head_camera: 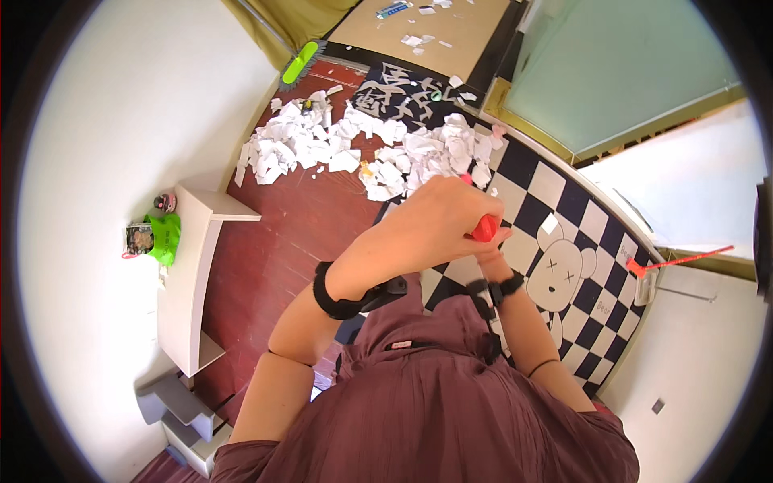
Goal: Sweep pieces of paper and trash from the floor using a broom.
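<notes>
My left hand (450, 217) is closed around a red handle (485, 229), whose rounded end points up toward the camera. Most of the handle's length is hidden below the fist. My right hand (502, 236) is just behind and beside it, largely covered by the left, so its grip does not show. Black straps with dark devices are on both wrists. Beyond the hands, many crumpled and torn white papers (275, 148) lie heaped on the dark red floor (290, 223) and across the edge of a checkered mat (537, 181).
A green-headed mop (300, 65) leans at the far left corner. White shelving (187, 290) stands along the left wall. On the right, a red stick-like tool (682, 259) lies by the wall near a small container (645, 287). Paper scraps (413, 41) dot the beige floor beyond.
</notes>
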The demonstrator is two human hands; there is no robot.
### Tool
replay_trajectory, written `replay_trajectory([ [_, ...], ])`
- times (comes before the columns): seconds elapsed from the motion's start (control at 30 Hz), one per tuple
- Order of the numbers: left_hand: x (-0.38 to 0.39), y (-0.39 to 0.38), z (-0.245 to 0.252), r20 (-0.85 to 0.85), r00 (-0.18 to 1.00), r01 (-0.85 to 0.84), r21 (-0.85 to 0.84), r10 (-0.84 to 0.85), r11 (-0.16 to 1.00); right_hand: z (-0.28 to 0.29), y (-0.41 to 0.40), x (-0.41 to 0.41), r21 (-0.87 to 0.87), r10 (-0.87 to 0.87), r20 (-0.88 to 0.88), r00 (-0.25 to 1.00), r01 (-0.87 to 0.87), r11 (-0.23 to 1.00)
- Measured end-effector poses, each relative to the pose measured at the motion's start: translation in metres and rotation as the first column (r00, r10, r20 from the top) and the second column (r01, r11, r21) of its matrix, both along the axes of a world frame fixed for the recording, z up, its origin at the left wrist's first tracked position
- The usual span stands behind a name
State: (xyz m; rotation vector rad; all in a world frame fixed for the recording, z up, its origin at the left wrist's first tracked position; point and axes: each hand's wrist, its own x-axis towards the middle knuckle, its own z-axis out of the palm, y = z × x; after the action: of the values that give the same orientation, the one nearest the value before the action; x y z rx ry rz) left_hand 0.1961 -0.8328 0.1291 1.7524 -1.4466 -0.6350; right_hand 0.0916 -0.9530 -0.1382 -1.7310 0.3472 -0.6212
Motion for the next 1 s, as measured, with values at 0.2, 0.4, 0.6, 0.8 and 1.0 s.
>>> replay_trajectory([
  [0.2, 0.014, 0.025, -0.077, -0.226, 0.971, -0.073, 0.006, 0.073, 0.997, -0.047, 0.051, -0.011, 0.101, -0.056, -0.206, 0.977, 0.078, 0.992],
  [0.4, 0.021, 0.046, -0.098, -0.118, 0.977, -0.173, 0.069, 0.180, 0.983, -0.030, 0.078, 0.045, 0.170, 0.017, -0.061, 0.998, -0.006, 0.985],
  [0.6, 0.059, 0.052, -0.047, -0.084, 0.976, -0.212, -0.147, 0.201, 0.966, 0.028, 0.058, 0.096, 0.185, 0.151, 0.098, 0.984, -0.167, 0.968],
  [0.8, 0.067, 0.038, -0.012, -0.212, 0.958, -0.224, -0.127, 0.194, 0.966, -0.001, 0.022, 0.082, 0.025, 0.073, 0.089, 0.993, -0.075, 0.997],
  [1.0, 0.022, -0.006, -0.088, -0.475, 0.878, -0.064, 0.008, 0.060, 0.998, -0.069, -0.037, -0.038, -0.477, -0.230, -0.343, 0.911, 0.041, 0.878],
])
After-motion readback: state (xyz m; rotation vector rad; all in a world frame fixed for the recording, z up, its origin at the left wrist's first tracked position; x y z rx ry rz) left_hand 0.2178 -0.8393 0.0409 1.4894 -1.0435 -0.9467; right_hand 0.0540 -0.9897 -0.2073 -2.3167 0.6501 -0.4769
